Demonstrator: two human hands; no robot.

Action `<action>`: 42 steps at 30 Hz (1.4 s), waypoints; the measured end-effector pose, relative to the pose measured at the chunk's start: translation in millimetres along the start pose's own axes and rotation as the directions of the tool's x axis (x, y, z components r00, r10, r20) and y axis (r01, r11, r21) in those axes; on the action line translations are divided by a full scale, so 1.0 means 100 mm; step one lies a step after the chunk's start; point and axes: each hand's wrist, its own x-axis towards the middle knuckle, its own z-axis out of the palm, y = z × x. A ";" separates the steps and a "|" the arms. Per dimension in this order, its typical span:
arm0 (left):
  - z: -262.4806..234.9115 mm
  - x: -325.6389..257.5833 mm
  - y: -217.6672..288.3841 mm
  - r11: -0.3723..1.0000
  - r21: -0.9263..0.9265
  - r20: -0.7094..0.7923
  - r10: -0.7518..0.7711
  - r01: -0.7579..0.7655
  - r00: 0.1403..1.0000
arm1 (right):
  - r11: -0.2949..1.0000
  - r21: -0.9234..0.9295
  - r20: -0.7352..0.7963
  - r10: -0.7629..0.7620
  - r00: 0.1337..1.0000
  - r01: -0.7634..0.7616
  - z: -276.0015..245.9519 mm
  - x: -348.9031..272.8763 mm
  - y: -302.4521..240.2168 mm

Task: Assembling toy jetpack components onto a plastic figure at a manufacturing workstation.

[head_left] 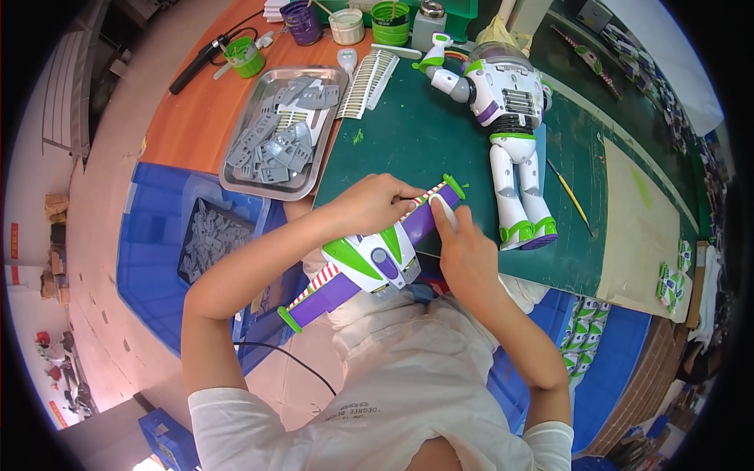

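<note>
Across my lap lies a toy wing pack (353, 263) with a white and green body, purple wings, red-and-white striped edges and green tips. My left hand (371, 206) grips it from above, the fingers closed on the striped edge of its upper right wing. On that wing's purple face my right hand (469, 247) presses a small white piece (444, 210) under its fingers; its kind is hard to make out. A white, green and purple toy space figure (514, 133) lies face up on the green table mat (393, 149), beyond my right hand.
A metal tray (229, 177) of grey plastic parts (271, 145) stands left of the mat. Behind it are paint cups (391, 25) and a strip of small pale parts (367, 82). A thin yellow brush (571, 196) lies right. Blue bins (157, 212) flank me.
</note>
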 end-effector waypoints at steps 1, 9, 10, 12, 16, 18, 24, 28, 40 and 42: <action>0.00 0.00 0.02 1.000 -0.005 -0.001 0.000 0.000 1.000 | 0.999 -0.033 -0.022 -0.005 1.000 0.005 0.03 0.00 0.03; -0.03 -0.01 -0.02 1.000 -0.005 0.014 0.021 -0.021 1.000 | 0.997 -0.059 -0.009 -0.047 0.999 0.047 0.01 0.02 -0.03; -0.04 -0.03 0.01 1.000 0.009 0.028 -0.005 0.004 1.000 | 0.998 -0.037 -0.004 -0.050 0.999 0.050 0.01 0.00 -0.03; -0.07 -0.03 0.05 1.000 0.010 0.035 -0.006 0.005 0.999 | 0.998 -0.061 -0.009 -0.013 1.000 0.013 -0.01 0.09 0.01; -0.01 -0.04 0.01 0.998 0.014 -0.005 0.057 -0.057 0.998 | 0.999 -0.039 0.005 0.001 1.000 0.000 -0.02 0.04 0.00; -0.01 -0.02 0.00 0.998 0.021 -0.006 0.062 -0.062 0.998 | 0.999 -0.031 0.022 -0.025 0.999 0.026 0.01 -0.03 -0.04; 0.03 -0.12 0.02 1.000 -0.014 -0.033 0.021 -0.022 0.999 | 0.992 0.103 -0.015 0.072 0.997 -0.070 -0.03 0.13 0.11; 0.36 -0.51 -0.03 0.991 -0.130 -0.188 0.015 -0.040 0.982 | 0.711 0.701 -0.038 0.122 0.992 -0.061 -0.15 -0.08 0.06; 0.80 -0.74 -0.26 0.878 -0.445 -0.049 -0.217 0.173 0.975 | 0.904 0.407 -0.068 -0.111 0.991 0.129 0.01 -0.15 -0.05; 0.83 -0.73 -0.27 0.902 -0.408 -0.052 -0.181 0.144 0.982 | 0.887 0.436 -0.111 -0.111 0.988 0.149 0.03 -0.21 -0.07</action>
